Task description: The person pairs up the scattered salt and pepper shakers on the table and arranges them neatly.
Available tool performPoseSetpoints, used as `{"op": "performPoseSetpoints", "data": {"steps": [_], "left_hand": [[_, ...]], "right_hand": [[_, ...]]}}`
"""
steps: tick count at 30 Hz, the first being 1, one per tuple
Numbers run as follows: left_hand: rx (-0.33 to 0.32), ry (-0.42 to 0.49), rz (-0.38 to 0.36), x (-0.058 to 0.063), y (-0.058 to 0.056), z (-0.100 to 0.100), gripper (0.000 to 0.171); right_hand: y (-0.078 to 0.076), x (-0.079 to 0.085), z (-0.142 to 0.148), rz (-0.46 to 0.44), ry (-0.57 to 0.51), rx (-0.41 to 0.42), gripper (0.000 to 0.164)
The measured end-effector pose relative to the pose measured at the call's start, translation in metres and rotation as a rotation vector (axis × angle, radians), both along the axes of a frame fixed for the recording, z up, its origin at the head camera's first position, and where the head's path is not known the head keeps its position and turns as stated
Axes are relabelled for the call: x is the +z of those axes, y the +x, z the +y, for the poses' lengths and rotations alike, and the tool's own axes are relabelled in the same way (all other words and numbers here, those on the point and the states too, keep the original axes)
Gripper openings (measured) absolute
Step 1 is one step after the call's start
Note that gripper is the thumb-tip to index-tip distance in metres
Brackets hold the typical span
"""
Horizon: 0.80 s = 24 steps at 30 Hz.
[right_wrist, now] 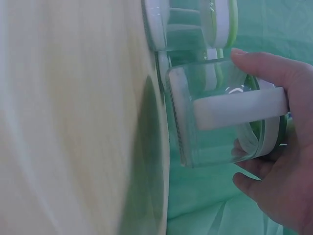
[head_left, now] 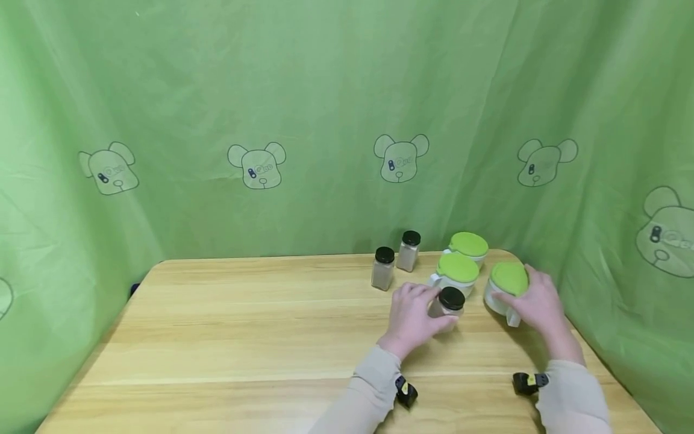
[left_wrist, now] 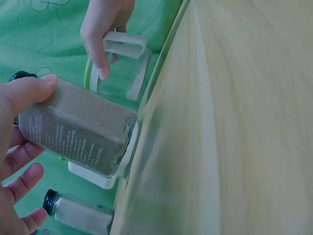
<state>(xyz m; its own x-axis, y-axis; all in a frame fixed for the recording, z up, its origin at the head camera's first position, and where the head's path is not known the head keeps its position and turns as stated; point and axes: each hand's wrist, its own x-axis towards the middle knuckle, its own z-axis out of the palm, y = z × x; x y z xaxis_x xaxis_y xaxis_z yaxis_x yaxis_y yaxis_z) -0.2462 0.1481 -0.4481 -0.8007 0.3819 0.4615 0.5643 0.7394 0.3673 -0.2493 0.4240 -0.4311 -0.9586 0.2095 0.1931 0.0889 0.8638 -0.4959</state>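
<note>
My left hand (head_left: 412,314) holds a square glass spice jar (left_wrist: 78,125) with a black lid between thumb and fingers. Brownish-grey powder fills it, and white print covers one side in the left wrist view. Over at the right, my right hand (head_left: 538,304) grips a clear seasoning pot (right_wrist: 215,142) near its green lid (head_left: 509,278). The pot's white handle (right_wrist: 239,108) points toward me, and its glass looks empty. Just beyond the spice jar stands another seasoning pot (head_left: 457,269), with a third green-lidded pot (head_left: 468,245) behind it.
Two more black-lidded spice jars, one nearer (head_left: 382,271) and one farther back (head_left: 408,253), stand left of the pots. The wooden table (head_left: 228,337) ends at a green curtain (head_left: 325,120) at the back and sides. Each wrist wears a black strap.
</note>
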Motion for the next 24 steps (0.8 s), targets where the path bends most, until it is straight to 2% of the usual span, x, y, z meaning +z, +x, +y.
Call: {"op": "performPoseSetpoints", "data": {"steps": [8, 13, 24], "left_hand": [[-0.032, 0.008, 0.067, 0.004, -0.001, -0.015, 0.068], [-0.057, 0.011, 0.079, 0.006, -0.002, -0.024, 0.068], [-0.095, 0.020, 0.134, 0.003, -0.004, -0.045, 0.066]], "right_hand": [[0.007, 0.007, -0.009, 0.060, 0.064, 0.075, 0.109], [0.012, 0.012, -0.012, 0.086, 0.085, 0.105, 0.110], [0.025, 0.017, -0.019, 0.086, 0.101, 0.151, 0.112]]}}
